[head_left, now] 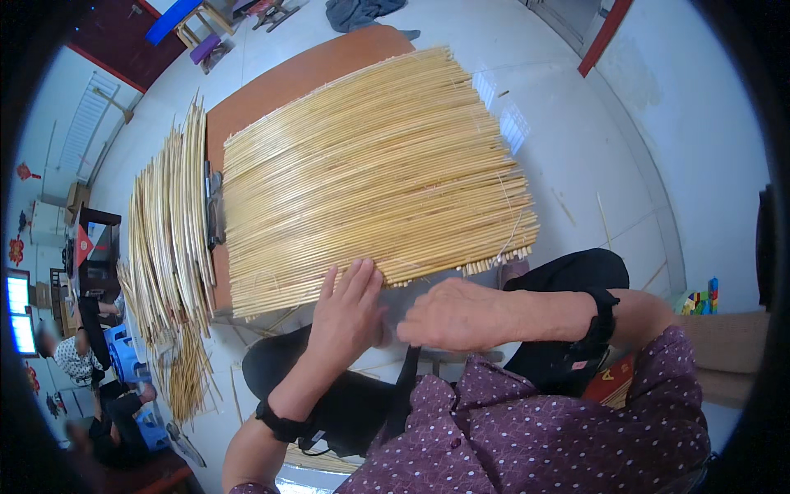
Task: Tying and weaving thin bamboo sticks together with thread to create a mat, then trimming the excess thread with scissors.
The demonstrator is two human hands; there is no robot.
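Observation:
A wide mat of straw-coloured reed stalks [370, 165], laid side by side, covers most of a brown board [309, 70] in front of me. Thin thread crosses the stalks near the mat's right end. My left hand [350, 309] lies at the near edge of the mat, fingers stretched over the last stalks. Just right of it, close to that edge, my right hand [457, 317] is closed with its back up. Whatever it may hold is hidden. Both wrists wear black bands.
Left of the board lies a long heap of loose reeds [169, 230], with thinner stalks [185, 370] below it. Loose pieces are scattered on the pale tiled floor [568, 181]. Blue stools [123, 354] and seated people are at far left. Dark cloth [358, 12] lies beyond the board.

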